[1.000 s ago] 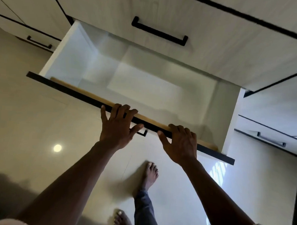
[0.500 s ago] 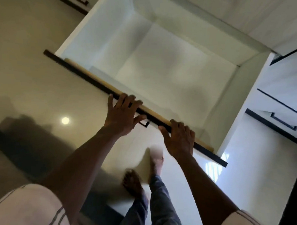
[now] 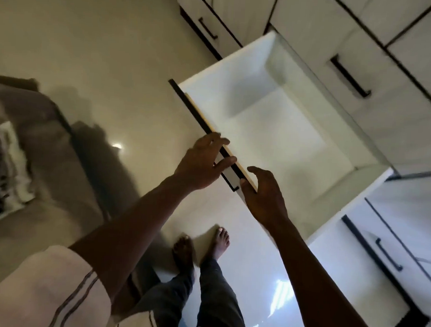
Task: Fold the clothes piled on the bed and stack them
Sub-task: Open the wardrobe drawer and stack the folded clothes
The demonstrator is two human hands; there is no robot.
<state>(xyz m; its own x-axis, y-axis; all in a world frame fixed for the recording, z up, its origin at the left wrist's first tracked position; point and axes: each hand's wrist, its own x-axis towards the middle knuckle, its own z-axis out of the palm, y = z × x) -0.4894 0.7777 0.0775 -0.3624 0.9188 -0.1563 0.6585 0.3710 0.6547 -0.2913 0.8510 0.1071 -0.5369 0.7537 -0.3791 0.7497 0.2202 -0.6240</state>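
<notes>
The pale glossy floor [image 3: 103,59] fills the view from 9 to 12 o'clock, and the light cabinet [image 3: 314,24] runs from 12 down to 4 o'clock. At 9 o'clock lies the bed [image 3: 56,161], blurred. The clothes [image 3: 2,169] sit on it at the far left edge as one dark-and-white heap, well apart from your hands.

One drawer [image 3: 237,90] stands pulled out at 1 o'clock, its white inside showing. You have two hands near its dark front edge. Your left hand [image 3: 201,164] is spread loose, with its fingers [image 3: 216,138] straight-ish and lying across that edge, the thumb lower on the front face; it grips nothing. Your right hand [image 3: 264,197], just beside it toward 4 o'clock, arches over the same edge with fingers loosely curved and holding nothing. Whether its thumb touches the front, I cannot tell.

At 6 o'clock are your two bare feet, the left foot [image 3: 183,251] and the right foot [image 3: 221,240], close together on the floor. I count four black bar handles: three on closed fronts at 12 [image 3: 208,28], 2 [image 3: 350,77] and 4 o'clock [image 3: 388,255], and one partly hidden under your hands.

Half a second ago both your hands lay flat on the front edge with fingers hooked over it. Now they have loosened, and your view has swung left, bringing the bed into sight.
</notes>
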